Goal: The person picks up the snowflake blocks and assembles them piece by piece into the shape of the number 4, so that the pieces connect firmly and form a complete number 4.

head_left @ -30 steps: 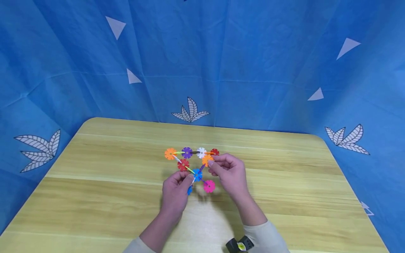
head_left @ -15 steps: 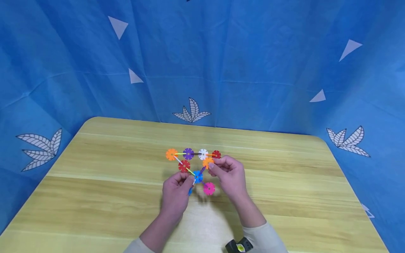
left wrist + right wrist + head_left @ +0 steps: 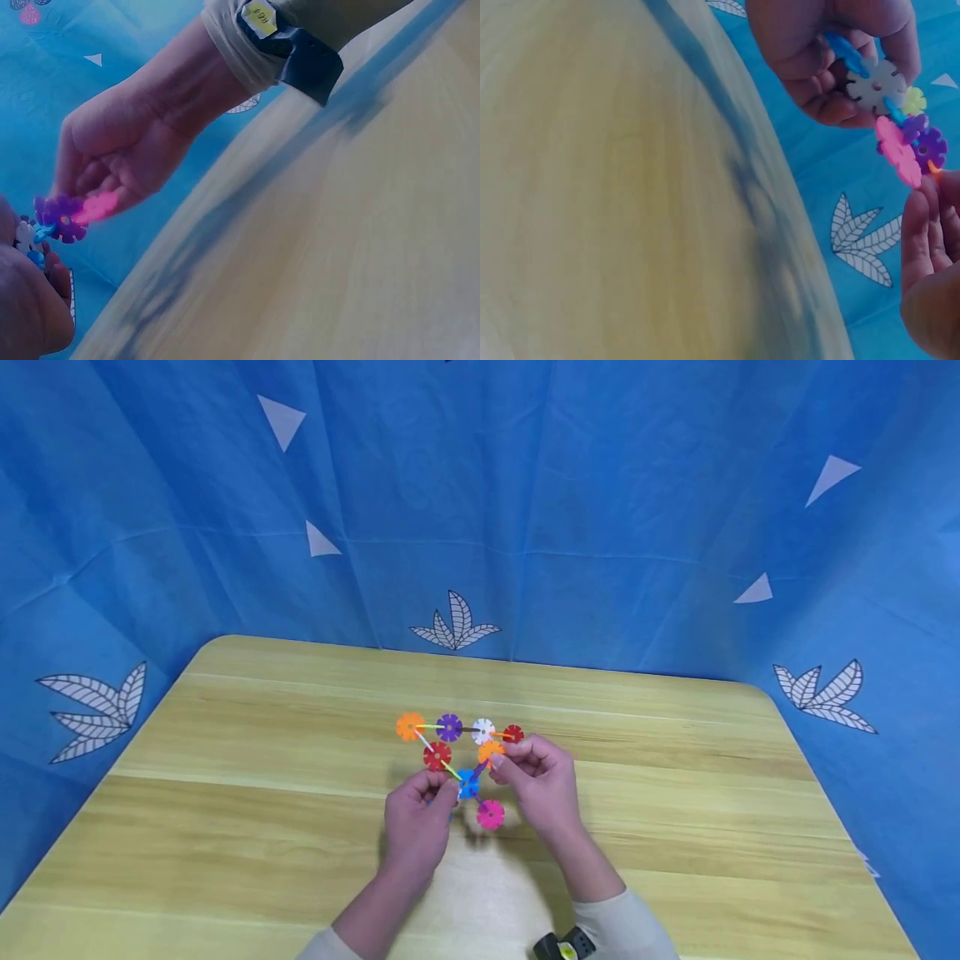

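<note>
Both hands hold up a chain of linked, notched plastic discs above the table. My left hand (image 3: pixel 416 827) pinches a white disc (image 3: pixel 876 86) beside the blue disc (image 3: pixel 467 784). My right hand (image 3: pixel 543 785) pinches the right-hand orange disc (image 3: pixel 491 752), which joins the blue one through a purple disc seen edge-on. A pink disc (image 3: pixel 491 815) sticks out below. The upper row runs from another orange disc (image 3: pixel 410 727) past a purple disc (image 3: pixel 449 727) and a white one to a dark red disc (image 3: pixel 513 734). A red disc (image 3: pixel 437 756) sits on the left branch.
The wooden table (image 3: pixel 712 793) lies beneath the hands, its far corners rounded. Behind it hangs a blue cloth (image 3: pixel 600 485) printed with leaves and triangles. A dark strap (image 3: pixel 564 945) with a yellow label is around the right wrist.
The right hand has drifted slightly down and left with the orange disc, and the pink disc has swung down a little. The blue disc under the left thumb is now mostly hidden. Both grips stay.
</note>
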The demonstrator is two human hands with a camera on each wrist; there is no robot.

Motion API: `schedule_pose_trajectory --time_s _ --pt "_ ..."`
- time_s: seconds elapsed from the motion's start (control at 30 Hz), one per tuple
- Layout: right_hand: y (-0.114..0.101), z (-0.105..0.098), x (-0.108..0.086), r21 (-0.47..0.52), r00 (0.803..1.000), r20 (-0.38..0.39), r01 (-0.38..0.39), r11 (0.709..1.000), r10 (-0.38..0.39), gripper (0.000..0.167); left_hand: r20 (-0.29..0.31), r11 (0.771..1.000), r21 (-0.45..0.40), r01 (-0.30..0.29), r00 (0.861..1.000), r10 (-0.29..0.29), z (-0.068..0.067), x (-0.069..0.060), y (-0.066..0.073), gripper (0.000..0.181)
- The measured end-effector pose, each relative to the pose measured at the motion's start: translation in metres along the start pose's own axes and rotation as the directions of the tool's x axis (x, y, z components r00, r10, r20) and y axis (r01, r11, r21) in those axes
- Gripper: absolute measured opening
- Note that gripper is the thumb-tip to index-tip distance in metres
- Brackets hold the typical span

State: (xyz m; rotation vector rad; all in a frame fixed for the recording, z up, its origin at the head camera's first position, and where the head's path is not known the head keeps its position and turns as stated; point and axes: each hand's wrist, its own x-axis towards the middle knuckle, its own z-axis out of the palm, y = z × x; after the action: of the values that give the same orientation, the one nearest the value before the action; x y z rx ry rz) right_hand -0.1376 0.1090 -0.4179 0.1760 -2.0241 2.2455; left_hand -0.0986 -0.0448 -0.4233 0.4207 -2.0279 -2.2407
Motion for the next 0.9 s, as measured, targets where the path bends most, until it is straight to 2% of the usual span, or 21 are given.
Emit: schedule_pose_trajectory --time_s 0.17,0.4,0.5,0.67,0.77,0.9 --pt "0.000 0.002 0.001 0.035 1.000 -0.023 -0.002 0.999 0.003 0.010 0.008 1.000 -0.027 0.003 1.000 -0.003 0.001 0.002 0.002 0.006" --pt "-0.005 0.001 0.000 -0.023 0.999 -0.032 -0.013 1.000 0.012 0.021 0.004 0.992 -0.090 0.084 0.996 -0.084 0.002 0.001 0.004 0.008" --pt "-0.006 -0.001 -0.003 -0.041 0.998 -0.041 -0.049 0.998 0.047 0.023 -0.007 0.986 -0.122 0.109 0.994 -0.111 0.002 0.003 0.003 0.009" --pt "-0.006 -0.004 -0.014 -0.081 0.986 -0.068 -0.157 0.984 0.152 0.019 -0.016 0.971 -0.192 0.140 0.989 -0.146 0.002 0.005 0.004 0.012" --pt "-0.008 -0.002 -0.021 -0.057 0.981 -0.037 -0.193 0.979 0.191 0.020 -0.003 0.956 -0.251 0.152 0.987 -0.158 0.003 0.006 0.006 0.013" --pt "-0.010 0.004 -0.028 0.023 0.983 0.003 -0.184 0.983 0.184 0.019 0.028 0.941 -0.299 0.162 0.987 -0.161 0.007 0.004 0.008 0.014"
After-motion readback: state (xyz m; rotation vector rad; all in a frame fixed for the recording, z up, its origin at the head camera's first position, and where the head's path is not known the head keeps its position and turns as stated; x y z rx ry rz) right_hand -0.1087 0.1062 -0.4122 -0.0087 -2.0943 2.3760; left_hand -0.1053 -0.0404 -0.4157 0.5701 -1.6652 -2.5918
